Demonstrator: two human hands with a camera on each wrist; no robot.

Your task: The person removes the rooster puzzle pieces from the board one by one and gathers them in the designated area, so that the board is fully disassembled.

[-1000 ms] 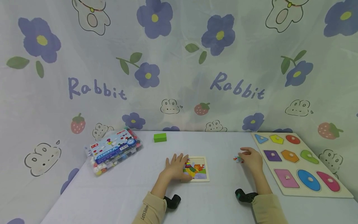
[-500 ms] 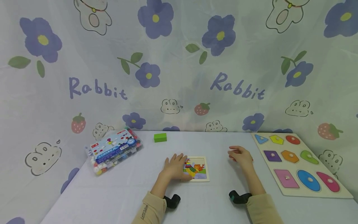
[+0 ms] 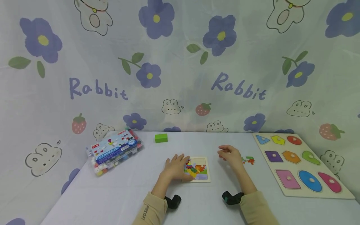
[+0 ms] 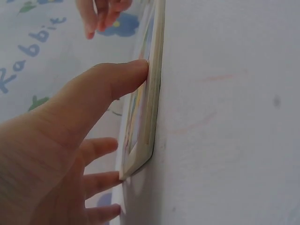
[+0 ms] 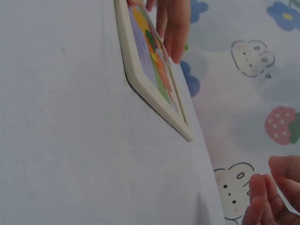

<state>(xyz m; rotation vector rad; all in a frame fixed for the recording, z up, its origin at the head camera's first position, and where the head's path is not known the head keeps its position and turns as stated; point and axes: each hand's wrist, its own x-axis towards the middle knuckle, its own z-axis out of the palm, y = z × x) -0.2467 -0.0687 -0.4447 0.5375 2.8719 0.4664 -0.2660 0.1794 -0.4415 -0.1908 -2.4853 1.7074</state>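
Note:
My left hand (image 3: 175,170) rests with spread fingers on the left side of a framed jigsaw puzzle (image 3: 201,172) with a colourful bird picture. In the left wrist view, the thumb (image 4: 126,77) touches the frame (image 4: 149,126) along its near edge. To the right, apart from the puzzle, my right hand (image 3: 232,157) is above the table, its thumb and fingers bent close together. Its fingertips show in the right wrist view at the lower right; whether a piece is between them cannot be seen. Loose puzzle pieces (image 3: 249,160), orange and green, lie behind the right wrist.
A clear box of coloured beads (image 3: 116,148) stands at the left. A green block (image 3: 161,138) lies near the back edge. On the right is a wooden shape board (image 3: 305,190) with knobbed pieces. A patterned curtain (image 3: 182,78) hangs behind the table.
My right hand has moved left from the loose pieces toward the puzzle, uncovering some of them. My left hand has stayed on the puzzle.

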